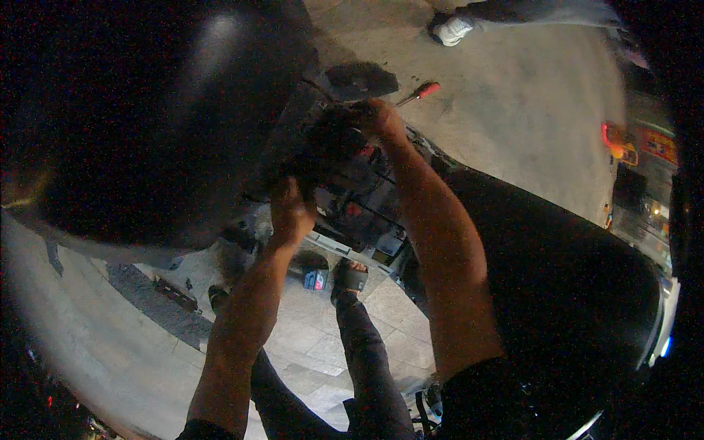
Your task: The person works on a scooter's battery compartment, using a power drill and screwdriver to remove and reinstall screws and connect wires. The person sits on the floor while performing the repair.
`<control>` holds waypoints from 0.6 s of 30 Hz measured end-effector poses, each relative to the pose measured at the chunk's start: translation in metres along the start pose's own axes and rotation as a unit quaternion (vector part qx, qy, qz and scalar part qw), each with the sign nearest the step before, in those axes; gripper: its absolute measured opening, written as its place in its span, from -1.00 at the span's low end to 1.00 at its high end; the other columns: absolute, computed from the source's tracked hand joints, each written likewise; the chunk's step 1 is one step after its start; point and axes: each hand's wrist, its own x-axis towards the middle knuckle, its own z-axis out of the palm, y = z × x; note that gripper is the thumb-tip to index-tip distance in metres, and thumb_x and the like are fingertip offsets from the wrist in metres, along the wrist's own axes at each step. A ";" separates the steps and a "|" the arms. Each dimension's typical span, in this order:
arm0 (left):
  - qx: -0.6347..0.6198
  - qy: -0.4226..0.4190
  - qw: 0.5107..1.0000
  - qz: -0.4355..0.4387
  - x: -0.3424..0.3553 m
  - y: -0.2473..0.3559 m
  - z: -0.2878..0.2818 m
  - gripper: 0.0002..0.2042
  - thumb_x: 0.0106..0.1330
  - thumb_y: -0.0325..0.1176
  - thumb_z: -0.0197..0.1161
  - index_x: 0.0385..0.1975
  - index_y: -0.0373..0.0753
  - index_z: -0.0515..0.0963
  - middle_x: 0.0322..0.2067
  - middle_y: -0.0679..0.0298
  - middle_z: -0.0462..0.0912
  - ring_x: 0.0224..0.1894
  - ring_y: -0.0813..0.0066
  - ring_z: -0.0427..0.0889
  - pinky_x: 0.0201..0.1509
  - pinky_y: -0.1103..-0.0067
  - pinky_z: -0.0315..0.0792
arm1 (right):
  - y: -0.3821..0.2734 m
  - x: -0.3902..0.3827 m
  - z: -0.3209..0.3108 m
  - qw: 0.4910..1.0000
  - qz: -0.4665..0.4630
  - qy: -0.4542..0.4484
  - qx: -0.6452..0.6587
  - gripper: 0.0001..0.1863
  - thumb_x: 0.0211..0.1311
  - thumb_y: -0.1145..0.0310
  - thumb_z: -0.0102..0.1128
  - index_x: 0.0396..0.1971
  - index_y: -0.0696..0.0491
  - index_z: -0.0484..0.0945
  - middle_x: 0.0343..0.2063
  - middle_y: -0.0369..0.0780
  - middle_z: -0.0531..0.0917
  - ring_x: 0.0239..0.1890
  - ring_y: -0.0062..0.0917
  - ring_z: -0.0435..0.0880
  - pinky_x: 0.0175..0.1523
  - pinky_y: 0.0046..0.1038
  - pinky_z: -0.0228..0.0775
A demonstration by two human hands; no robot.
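Pale grey paving (528, 110) stretches around the work in dim light, and from where I stand another person's white shoe (452, 31) shows at the far edge. Between a large, dark, smoothly curved shape (169, 125) on the left and a long matte-black one (565, 271) on the right sits the thing being worked on: a dark, tangled mass of parts (330, 139), its outline ragged and mostly lost in shadow. It lies at the far end of an open, dark-lined cavity (378, 242) with a light grey strip along its near edge. Inside that cavity I make out black dividers and small red pieces (353, 210); the rest is too dark to name.

On the mass's far right side, the right hand (383, 121) is curled; the left hand (292, 214) reaches up against its near side, fingertips in shadow. I cannot tell whether either grips anything. Beyond the right hand lies a red-handled screwdriver (427, 90); a blue-and-grey block (315, 279) stands by a sandalled foot (352, 277).
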 end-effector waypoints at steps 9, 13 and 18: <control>-0.022 -0.075 0.993 -0.092 0.014 0.023 -0.030 -0.66 0.15 -0.42 0.23 -0.06 -0.33 0.44 -0.16 -0.13 0.52 -0.10 -0.16 0.49 -0.01 0.14 0.38 | 0.028 0.050 0.026 0.979 -0.137 -0.149 -0.013 -0.64 0.13 0.12 0.20 -0.12 -0.02 0.60 -0.19 -0.08 0.66 -0.12 -0.18 0.63 -0.06 -0.26 0.49; 0.001 -0.068 0.994 -0.085 0.006 0.017 -0.023 -0.61 0.13 -0.38 0.27 -0.04 -0.33 0.43 -0.10 -0.13 0.51 -0.06 -0.14 0.49 0.04 0.16 0.37 | 0.029 0.052 0.035 0.985 -0.129 -0.087 -0.078 -0.66 0.14 0.15 0.19 -0.17 0.05 0.56 -0.26 -0.02 0.64 -0.19 -0.07 0.61 -0.09 -0.20 0.46; -0.073 -0.125 0.974 -0.177 0.005 0.023 -0.027 -0.53 0.13 -0.33 0.32 0.03 -0.34 0.41 -0.02 -0.13 0.49 0.03 -0.13 0.47 0.12 0.19 0.35 | 0.052 0.039 0.050 0.960 -0.258 0.110 -0.024 -0.66 0.09 0.23 0.24 -0.16 0.07 0.50 -0.32 0.01 0.59 -0.33 0.03 0.57 -0.21 -0.13 0.44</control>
